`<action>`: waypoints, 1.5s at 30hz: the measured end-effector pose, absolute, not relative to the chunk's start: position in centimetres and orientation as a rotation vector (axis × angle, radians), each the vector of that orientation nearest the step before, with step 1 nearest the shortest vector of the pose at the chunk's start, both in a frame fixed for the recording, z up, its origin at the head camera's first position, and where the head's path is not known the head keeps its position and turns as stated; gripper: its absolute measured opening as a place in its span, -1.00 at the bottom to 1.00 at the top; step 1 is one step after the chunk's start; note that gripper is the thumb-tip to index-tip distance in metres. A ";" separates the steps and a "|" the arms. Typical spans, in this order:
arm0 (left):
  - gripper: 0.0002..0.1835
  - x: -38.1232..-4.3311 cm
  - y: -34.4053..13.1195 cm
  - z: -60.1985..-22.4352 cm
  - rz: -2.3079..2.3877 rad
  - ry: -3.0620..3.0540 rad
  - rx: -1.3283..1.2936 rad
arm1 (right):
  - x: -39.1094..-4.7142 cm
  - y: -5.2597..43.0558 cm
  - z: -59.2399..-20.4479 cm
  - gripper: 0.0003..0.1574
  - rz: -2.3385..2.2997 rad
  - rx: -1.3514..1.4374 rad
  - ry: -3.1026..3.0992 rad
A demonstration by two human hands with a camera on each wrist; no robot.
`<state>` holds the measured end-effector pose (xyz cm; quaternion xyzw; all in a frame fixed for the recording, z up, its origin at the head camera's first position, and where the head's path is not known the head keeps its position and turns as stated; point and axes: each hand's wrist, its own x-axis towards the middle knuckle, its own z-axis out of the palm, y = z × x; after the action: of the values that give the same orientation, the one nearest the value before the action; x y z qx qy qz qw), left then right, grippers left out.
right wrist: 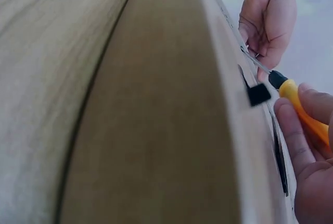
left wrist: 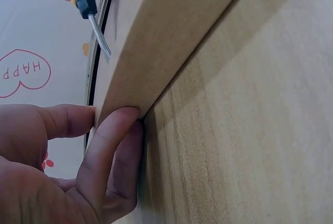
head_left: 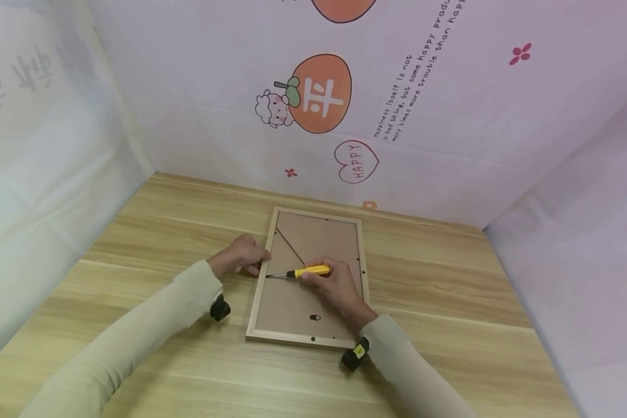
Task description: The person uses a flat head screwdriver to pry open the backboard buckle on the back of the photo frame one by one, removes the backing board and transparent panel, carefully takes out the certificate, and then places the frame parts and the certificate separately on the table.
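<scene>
A picture frame (head_left: 313, 278) with a light wood rim and brown backing lies face down on the table. My right hand (head_left: 339, 284) grips a screwdriver (head_left: 313, 270) by its yellow handle, held low over the backing. The screwdriver's metal shaft points left, its tip by a small dark tab (head_left: 269, 276) at the frame's left inner edge. At that same side, my left hand (head_left: 245, 253) holds the rim. In the left wrist view, the curled fingers (left wrist: 112, 151) of that hand press on the rim's outer side, with another digit on its upper edge.
On the backing are a slanting stand strip (head_left: 291, 247) and a small metal hanger (head_left: 315, 317). Several dark tabs line the rim. The wooden table (head_left: 439, 325) meets printed cloth walls (head_left: 214, 104) at the back and both sides.
</scene>
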<state>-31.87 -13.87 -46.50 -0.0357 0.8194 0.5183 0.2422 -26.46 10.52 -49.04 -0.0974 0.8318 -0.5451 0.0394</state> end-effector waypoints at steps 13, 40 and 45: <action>-0.77 -31.9 -13.8 -46.6 1.413 2.257 -0.087 | -25.6 6.9 -44.8 -0.79 -1.389 -0.831 2.860; -0.78 -31.9 -14.2 -46.6 1.396 2.273 -0.072 | -25.0 1.7 -40.3 -0.85 -0.837 -0.953 2.915; -0.73 -32.0 -14.0 -46.9 1.396 2.261 -0.088 | -25.6 2.9 -40.7 -0.89 -0.893 -0.920 2.884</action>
<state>-31.99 -14.01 -46.87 -0.0320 0.8257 0.5099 0.2393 -25.60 2.89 -40.71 -0.2914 0.9138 -0.2829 -0.0075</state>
